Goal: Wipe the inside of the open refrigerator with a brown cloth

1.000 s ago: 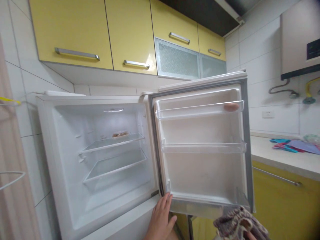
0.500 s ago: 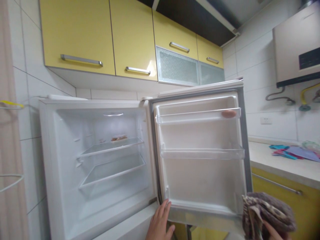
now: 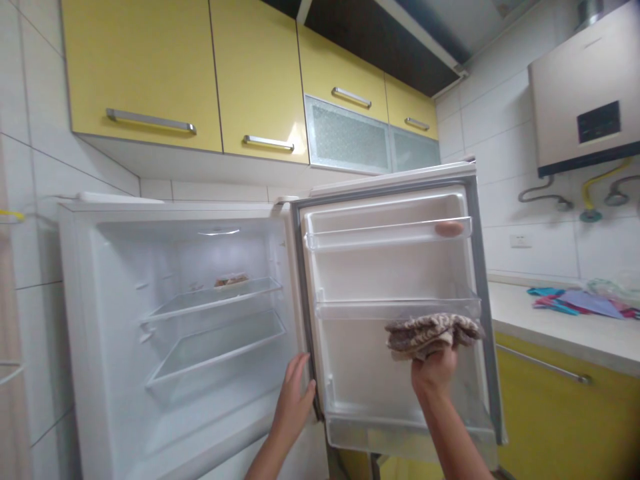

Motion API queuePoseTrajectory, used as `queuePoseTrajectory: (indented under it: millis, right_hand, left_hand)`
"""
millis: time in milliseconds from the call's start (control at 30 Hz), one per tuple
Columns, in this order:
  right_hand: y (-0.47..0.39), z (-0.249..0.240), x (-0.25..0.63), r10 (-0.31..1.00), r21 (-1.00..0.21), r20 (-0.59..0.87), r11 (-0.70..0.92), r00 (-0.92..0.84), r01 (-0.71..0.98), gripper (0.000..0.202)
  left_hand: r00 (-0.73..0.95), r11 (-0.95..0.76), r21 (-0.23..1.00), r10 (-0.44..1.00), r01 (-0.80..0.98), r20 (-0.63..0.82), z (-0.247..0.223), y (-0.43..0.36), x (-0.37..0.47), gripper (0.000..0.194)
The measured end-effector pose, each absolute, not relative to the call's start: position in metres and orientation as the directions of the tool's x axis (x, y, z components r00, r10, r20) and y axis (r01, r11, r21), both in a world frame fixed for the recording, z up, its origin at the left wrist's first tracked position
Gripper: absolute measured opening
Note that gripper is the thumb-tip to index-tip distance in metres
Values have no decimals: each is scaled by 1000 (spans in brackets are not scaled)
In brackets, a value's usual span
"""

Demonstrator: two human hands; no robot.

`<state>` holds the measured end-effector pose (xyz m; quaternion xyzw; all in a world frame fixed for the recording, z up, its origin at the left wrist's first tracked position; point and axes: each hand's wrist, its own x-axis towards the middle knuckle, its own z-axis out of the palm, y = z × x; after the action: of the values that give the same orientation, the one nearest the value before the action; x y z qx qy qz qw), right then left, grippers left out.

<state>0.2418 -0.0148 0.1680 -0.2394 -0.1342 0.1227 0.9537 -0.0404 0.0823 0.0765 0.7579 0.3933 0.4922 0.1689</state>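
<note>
Right hand (image 3: 435,369): fingers clamped on the folded cloth (image 3: 425,333), before the open refrigerator door (image 3: 353,363), just below the middle door shelf (image 3: 353,309). Left hand (image 3: 293,400): empty, fingers apart from thumb, near the door's hinge side. Caution: cloth snagging the shelf could jolt the egg (image 3: 449,229) loose.

Walls (image 3: 500,143): white tiles on every side I can see, the joints darkest at left.
Upper cupboards (image 3: 140,60): glossy yellow doors with metal handles (image 3: 150,121), and two frosted panes (image 3: 347,135) towards the right.
Dark panel (image 3: 380,40) overhead: perhaps the underside of something; my feed is too dim there to tell.
Heater (image 3: 590,87): pale box on the right wall, a yellow pipe (image 3: 603,177) and grey hose (image 3: 535,192) below.
Counter (image 3: 560,333): pale top, above a yellow lower cupboard (image 3: 565,407).
Light: soft, with a glint (image 3: 299,128) on one upper door.
</note>
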Motion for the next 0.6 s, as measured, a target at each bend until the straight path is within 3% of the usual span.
queuePoseTrajectory:
  millis: [167,333,467,600]
  right_hand:
    - [11,190,180,436,-467,177,826,882,-315,58]
    - [28,209,107,655,-437,111,708,748,-555,55]
    - [37,219,69,814,-442,120,557,569,-703,38]
    - [36,219,64,845,-470,98,505,526,-724,34]
  left_hand:
    - [65,-748,581,629,321,774,167,92,-44,56]
    - [291,-847,426,515,318,806,229,95,-37,79]
    - [424,-872,390,485,295,765,255,96,-30,68]
    - [494,-871,402,491,281,718,260,96,-26,60]
